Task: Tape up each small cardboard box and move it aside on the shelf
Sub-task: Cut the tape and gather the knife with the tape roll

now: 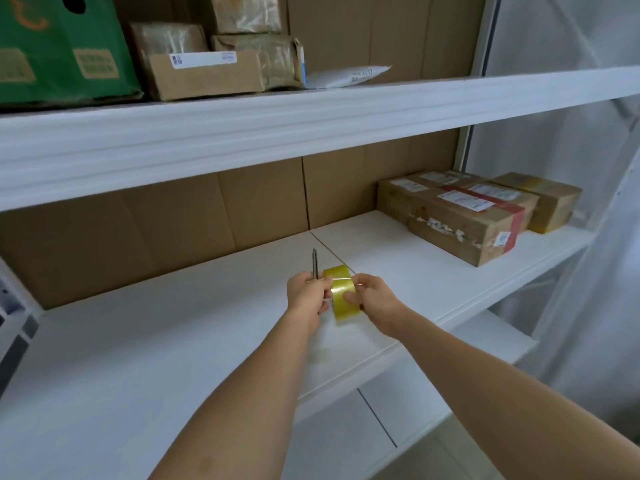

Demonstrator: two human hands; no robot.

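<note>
A yellow tape roll [341,292] is held between both hands above the white middle shelf [173,341]. My right hand [374,303] grips the roll from the right side, fingers curled over it. My left hand [306,294] holds a thin dark pen-like tool [314,263] upright and pinches the tape at the roll's left edge. Several small cardboard boxes [460,216] with labels and red tape sit together at the right end of the same shelf, apart from both hands.
The upper shelf [242,126] carries a green carton [62,50], taped brown parcels [207,71] and a white mailer [346,76]. Cardboard sheets line the shelf back. A translucent plastic sheet [571,133] hangs at the right.
</note>
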